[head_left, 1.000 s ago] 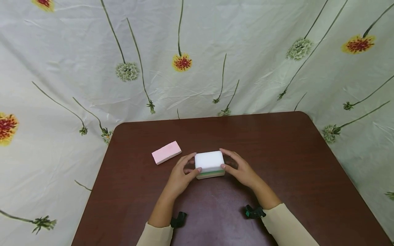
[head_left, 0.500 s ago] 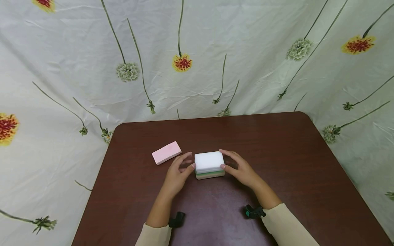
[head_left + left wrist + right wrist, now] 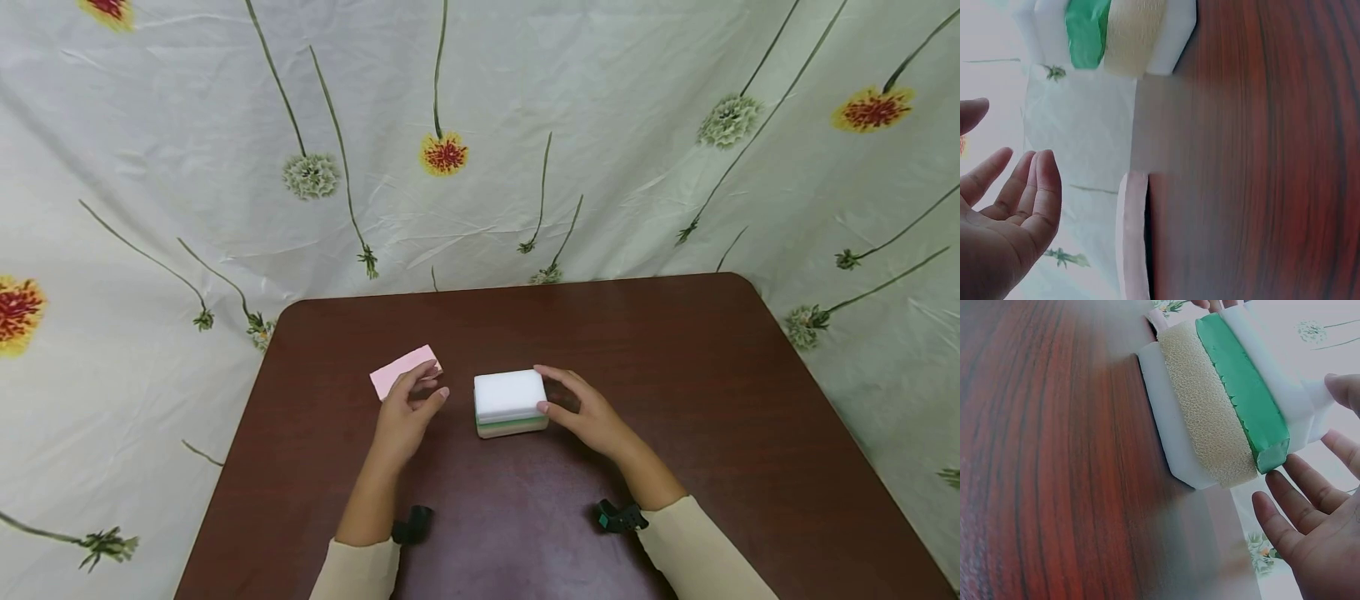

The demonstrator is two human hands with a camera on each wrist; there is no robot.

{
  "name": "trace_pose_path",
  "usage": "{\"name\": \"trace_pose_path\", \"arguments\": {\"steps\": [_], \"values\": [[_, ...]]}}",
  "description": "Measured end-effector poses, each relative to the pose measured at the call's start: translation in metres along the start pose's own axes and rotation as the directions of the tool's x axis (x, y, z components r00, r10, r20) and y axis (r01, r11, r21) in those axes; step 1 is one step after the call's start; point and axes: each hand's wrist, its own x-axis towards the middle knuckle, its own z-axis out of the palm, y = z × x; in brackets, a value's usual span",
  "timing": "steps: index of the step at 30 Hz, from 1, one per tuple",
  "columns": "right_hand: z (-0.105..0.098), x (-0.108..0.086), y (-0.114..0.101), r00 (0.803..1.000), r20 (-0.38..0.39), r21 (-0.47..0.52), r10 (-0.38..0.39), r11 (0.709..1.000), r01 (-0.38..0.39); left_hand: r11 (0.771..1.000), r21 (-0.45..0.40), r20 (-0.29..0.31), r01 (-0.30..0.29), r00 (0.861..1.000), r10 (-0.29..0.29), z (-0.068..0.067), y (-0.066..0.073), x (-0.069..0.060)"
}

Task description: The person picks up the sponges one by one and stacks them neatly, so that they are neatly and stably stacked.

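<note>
A stack of blocks stands mid-table. From the bottom it shows a white block, a beige porous sponge, a shiny green block and white foam, seemingly in two layers, on top. My right hand holds the right end of the top white foam, thumb at the near corner and index finger at the far one. Its lower fingertips sit by the green block's end. My left hand, holding nothing, hovers with loosely bent fingers over the near side of a pink block, which it partly hides.
The dark brown wooden table has rounded far corners. Behind and beside it hangs a pale cloth printed with flowers. A black strap device is on the left wrist, and another dark wrist strap is on the right.
My left hand has let go of the stack's left end and moved left to the pink block. The right hand and the stack have stayed nearly still.
</note>
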Motion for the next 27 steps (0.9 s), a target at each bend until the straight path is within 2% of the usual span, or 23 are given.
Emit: {"name": "trace_pose_path", "arguments": {"steps": [7,12,20,27], "values": [[0.0,0.001,0.001,1.0,-0.008,-0.005,0.008,1.0,-0.008,0.999,0.011,-0.04,0.047,0.998,-0.047,-0.016,-0.007,0.005],[0.0,0.001,-0.001,1.0,-0.004,-0.016,0.021,1.0,-0.022,0.999,0.017,-0.094,0.05,0.994,-0.048,-0.027,-0.014,0.01],[-0.001,-0.002,-0.034,1.0,0.005,-0.022,0.013,1.0,-0.013,0.997,-0.008,-0.131,0.076,0.988,-0.076,-0.039,-0.028,0.017],[-0.002,-0.002,-0.036,1.0,0.011,-0.021,0.023,1.0,-0.023,0.989,0.02,-0.158,0.145,0.977,-0.14,-0.046,-0.038,0.024]]}}
